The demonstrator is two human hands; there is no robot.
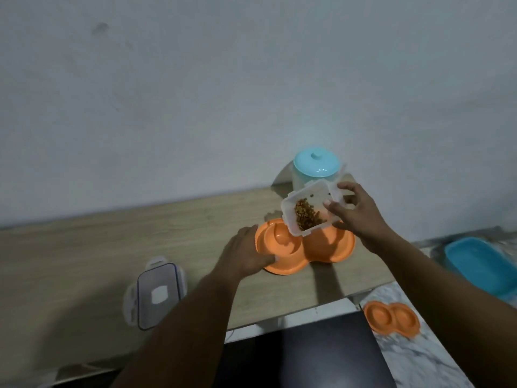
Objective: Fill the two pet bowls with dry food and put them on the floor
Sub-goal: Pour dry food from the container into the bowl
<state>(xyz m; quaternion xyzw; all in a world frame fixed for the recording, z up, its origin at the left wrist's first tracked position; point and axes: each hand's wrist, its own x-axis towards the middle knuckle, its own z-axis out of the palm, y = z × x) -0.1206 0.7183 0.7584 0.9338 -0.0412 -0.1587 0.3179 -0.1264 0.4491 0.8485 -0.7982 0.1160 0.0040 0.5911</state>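
Second bowl (391, 320): orange moulded plastic with two round wells, on the marble-patterned floor (419, 359) beyond the bench's near right corner. No food can be made out in it.
Lid (160, 295): clear, rectangular, with four flip tabs. It lies flat near the near edge of the bench (84, 247), well left of the work, probably parked there to keep the pouring area free.
Bench surface: pale wood-grain board, matt.
Left hand (246, 257): laid flat on the left rim of the double bowl, fingers extended and not clenched. Judged purpose: hold the light plastic still during pouring.
Double bowl (330, 247): same orange plastic, glossy, with a raised swirl in the left well. It sits towards the right end of the bench, about midway between its near and far edges. The left well looks bare; the right well is hidden behind the box.
Box (310, 208): translucent rectangular plastic, tipped mouth-down over the bowl so that the contents run to the lower wall.
Dry food (306, 217): small brown pellets, heaped against the lower side, not yet seen falling.
Right hand (356, 215): grasps the box by its far end, fingers and thumb wrapped round it.
Jar (316, 170): pale body, teal knobbed top in place, at the far edge against the wall (195, 93).
Tub (481, 264): blue plastic, on the floor beyond the right end.
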